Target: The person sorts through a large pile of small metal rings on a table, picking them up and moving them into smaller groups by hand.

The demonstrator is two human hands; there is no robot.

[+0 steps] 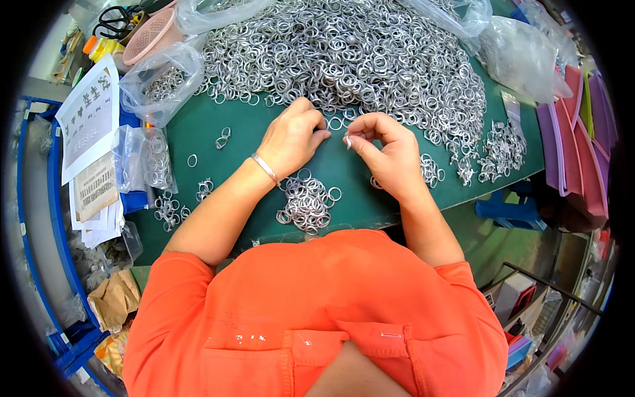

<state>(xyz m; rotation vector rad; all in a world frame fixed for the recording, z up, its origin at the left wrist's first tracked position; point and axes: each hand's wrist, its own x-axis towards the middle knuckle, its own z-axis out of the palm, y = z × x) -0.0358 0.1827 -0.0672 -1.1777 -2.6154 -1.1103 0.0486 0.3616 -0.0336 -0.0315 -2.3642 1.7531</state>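
Observation:
A large heap of silver metal rings [344,53] spreads over the green table [218,172]. At the heap's near edge is my left hand [294,135], fingers curled and thumb pressed in; whatever they hold is hidden. My right hand [391,149], just to its right, pinches a small silver ring [348,141] between thumb and forefinger. Loose rings [335,123] lie between the two hands. Nearer my body, below the left hand, sits a small pile of rings [308,204]. Another small group of rings [431,171] lies beside my right wrist.
Clear plastic bags [522,56] border the heap. Small metal pieces [503,149] lie at the right, near pink and purple folded sheets [575,145]. On the left are printed papers [89,122], a pink basket [152,36], black-handled scissors [112,23] and a blue rack [56,218].

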